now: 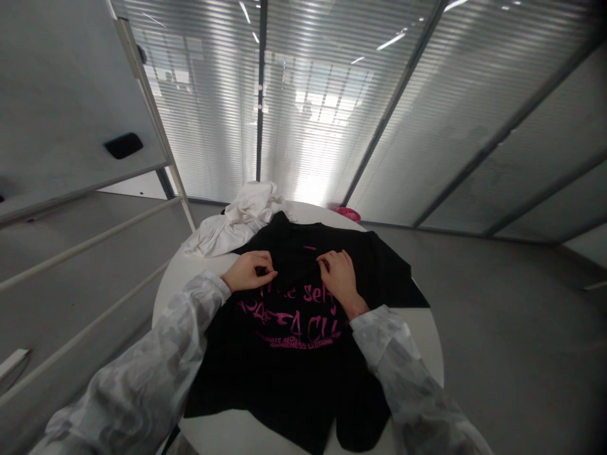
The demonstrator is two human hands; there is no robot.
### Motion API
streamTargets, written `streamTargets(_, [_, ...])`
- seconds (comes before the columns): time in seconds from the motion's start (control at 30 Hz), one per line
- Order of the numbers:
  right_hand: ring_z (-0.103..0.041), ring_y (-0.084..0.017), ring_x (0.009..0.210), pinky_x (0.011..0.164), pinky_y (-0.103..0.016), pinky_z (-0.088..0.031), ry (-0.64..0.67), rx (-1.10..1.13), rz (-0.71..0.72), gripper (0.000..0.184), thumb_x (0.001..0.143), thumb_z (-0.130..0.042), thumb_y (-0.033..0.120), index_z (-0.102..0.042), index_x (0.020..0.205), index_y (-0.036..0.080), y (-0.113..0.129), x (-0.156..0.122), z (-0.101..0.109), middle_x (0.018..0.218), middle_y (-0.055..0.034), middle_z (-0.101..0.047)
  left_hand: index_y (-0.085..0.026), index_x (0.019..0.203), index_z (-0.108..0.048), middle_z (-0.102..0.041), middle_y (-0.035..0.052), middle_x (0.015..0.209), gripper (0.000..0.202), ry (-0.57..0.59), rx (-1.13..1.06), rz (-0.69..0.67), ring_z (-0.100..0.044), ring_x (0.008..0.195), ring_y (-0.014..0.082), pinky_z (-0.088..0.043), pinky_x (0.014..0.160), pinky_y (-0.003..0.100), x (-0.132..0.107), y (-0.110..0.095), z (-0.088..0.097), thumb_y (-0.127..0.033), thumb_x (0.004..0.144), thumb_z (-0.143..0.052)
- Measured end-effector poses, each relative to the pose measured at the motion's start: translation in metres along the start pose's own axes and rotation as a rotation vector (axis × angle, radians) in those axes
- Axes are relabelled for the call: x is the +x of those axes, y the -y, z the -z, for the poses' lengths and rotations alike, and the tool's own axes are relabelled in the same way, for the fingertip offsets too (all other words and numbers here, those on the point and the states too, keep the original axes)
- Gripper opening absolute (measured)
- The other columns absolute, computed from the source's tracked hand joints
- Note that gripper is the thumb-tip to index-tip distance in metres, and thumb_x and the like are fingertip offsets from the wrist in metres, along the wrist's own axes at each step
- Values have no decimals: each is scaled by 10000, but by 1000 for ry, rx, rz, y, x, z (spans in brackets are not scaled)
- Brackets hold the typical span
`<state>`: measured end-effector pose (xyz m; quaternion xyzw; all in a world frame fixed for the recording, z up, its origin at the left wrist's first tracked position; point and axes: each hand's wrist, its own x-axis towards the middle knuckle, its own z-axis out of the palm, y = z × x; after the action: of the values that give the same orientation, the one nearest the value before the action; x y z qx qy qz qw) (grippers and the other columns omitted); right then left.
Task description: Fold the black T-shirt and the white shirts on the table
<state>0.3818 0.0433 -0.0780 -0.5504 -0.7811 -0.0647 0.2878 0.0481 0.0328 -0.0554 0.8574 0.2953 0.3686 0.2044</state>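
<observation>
A black T-shirt (279,385) with pink lettering is spread over a round white table (429,335), its collar at the far side. My left hand (251,270) is closed in a pinch on the cloth of the upper chest, left of the small print below the collar. On the other side of that print, my right hand (339,275) also pinches the fabric, covering part of the lettering. The cloth between the two hands looks slightly gathered. A rounded flap of black cloth hangs toward the near right edge of the table.
Crumpled white cloth (237,218) lies at the table's far left. A pink mesh-like item (348,213) shows at the far edge. A whiteboard on a pale metal frame (156,126) stands to the left. Ribbed glass partition panels (308,145) rise behind the table.
</observation>
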Motion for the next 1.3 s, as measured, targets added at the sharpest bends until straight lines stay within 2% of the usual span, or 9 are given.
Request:
streamTargets(0.13, [-688, -279, 1028, 1268, -515, -327, 3, -8, -4, 189, 1036, -568, 210, -745, 997, 264, -1, 0, 0, 1042, -50, -785, -207, 814, -780, -704, 56, 873, 292, -165, 104, 63, -656, 766, 166, -511, 730, 312, 0, 8, 7, -401, 1016, -699])
streamTargets(0.27, [-686, -269, 1036, 1269, -496, -319, 15, -1, -7, 198, 1042, -564, 205, -749, 1004, 262, -2, 0, 0, 1053, -44, -791, -227, 837, -781, -696, 39, 886, 288, -324, 261, 225, -629, 747, 167, -499, 725, 326, -2, 21, 16, -440, 1012, -697])
streamTargets(0.37, [-688, -267, 1043, 1270, -491, -315, 12, -2, -2, 203, 1048, -563, 197, -749, 1010, 268, -3, -1, 0, 1054, -38, -791, -237, 861, -783, -694, 35, 912, 275, -390, 329, 339, -637, 768, 179, -506, 731, 334, -3, 27, 19, -464, 995, -704])
streamTargets(0.5, [-690, -268, 1045, 1267, -494, -323, 6, -4, 7, 193, 1050, -573, 195, -747, 1016, 270, -3, -2, 0, 1046, -33, -788, -249, 940, -787, -704, 34, 948, 208, -390, 359, 404, -651, 814, 194, -503, 740, 340, -3, 30, 18, -440, 974, -712])
streamTargets(1.13, [-688, -265, 1047, 1262, -493, -323, 16, 8, 4, 199, 1055, -563, 200, -745, 1019, 273, -2, -2, 1, 1057, -37, -786, -254, 975, -771, -719, 32, 973, 189, -342, 354, 418, -669, 836, 199, -505, 747, 348, -3, 32, 16, -421, 974, -683])
streamTargets(1.3, [-684, -271, 1048, 1260, -488, -326, 15, 0, -2, 197, 1057, -558, 209, -742, 1019, 269, -1, -1, 2, 1057, -44, -786, -257, 1047, -773, -735, 34, 1005, 274, -360, 386, 423, -673, 816, 200, -502, 733, 350, -2, 27, 17, -511, 983, -693])
